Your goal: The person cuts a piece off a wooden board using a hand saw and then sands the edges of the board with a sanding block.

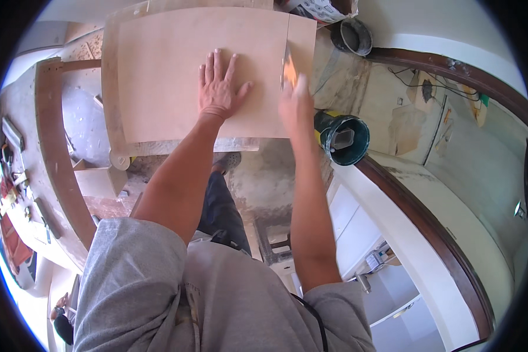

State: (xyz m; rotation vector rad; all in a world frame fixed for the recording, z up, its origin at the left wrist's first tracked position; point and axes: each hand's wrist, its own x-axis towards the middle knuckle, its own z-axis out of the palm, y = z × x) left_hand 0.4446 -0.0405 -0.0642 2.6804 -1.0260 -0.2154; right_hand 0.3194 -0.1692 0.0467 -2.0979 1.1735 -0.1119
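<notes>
A thin, light-brown wooden sheet (164,76) lies flat in front of me. My left hand (218,88) presses on its middle, palm down with the fingers spread. Near the sheet's right side, my right hand (296,102) is closed around an orange-handled tool (290,67). Motion blurs this tool, and I cannot make out its exact kind; a greyish edge shows along its left side. A thin dark line (288,29) runs across the sheet from the far edge to the tool, leaving a narrow strip (302,38) on the right.
Under the sheet, a larger board (111,88) juts out at the left. Beside my right wrist stands a dark bucket (341,141) with a clear container inside. Another black bucket (352,37) is at the far right. Tools lie on the left-hand surface (32,158). A tap (364,281) shows lower right.
</notes>
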